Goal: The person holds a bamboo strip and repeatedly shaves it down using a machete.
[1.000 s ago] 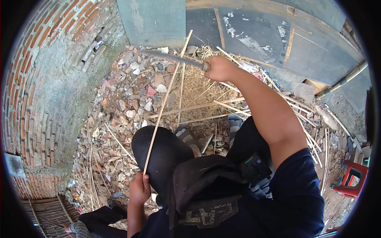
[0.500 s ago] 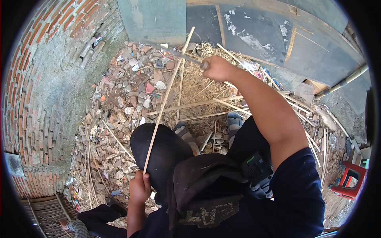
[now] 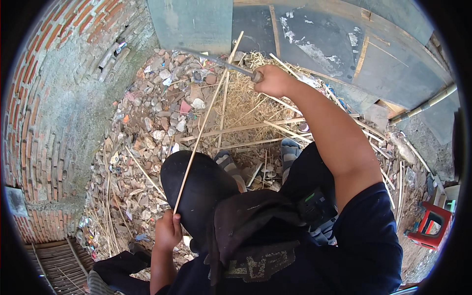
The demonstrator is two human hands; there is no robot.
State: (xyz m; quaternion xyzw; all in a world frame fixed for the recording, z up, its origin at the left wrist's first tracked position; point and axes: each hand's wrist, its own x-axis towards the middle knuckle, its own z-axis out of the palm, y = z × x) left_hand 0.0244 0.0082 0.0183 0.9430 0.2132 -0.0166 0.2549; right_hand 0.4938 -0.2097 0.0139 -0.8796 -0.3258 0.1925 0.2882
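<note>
A long, thin bamboo strip slants from my lap up toward the far panels, passing over my left knee. Its near end is pinched between the thumb and fingers of my left hand. My right hand is stretched far forward, closed round the handle of a long-bladed knife. That blade points to the far left and crosses the strip close to its far end; whether the edge touches it I cannot tell. Beneath the knife lies a heap of pale shavings, with more bamboo strips across it by my feet.
Broken stone and brick rubble covers the ground. A worn brick wall stands at the left, grey panels at the back. A red plastic stool is at the right. Another person's dark-clothed leg shows at lower left.
My left hand has shifted slightly left with the strip's near end. The knife has moved slightly, its blade still across the strip. The other person's hand at lower left has gone out of sight.
</note>
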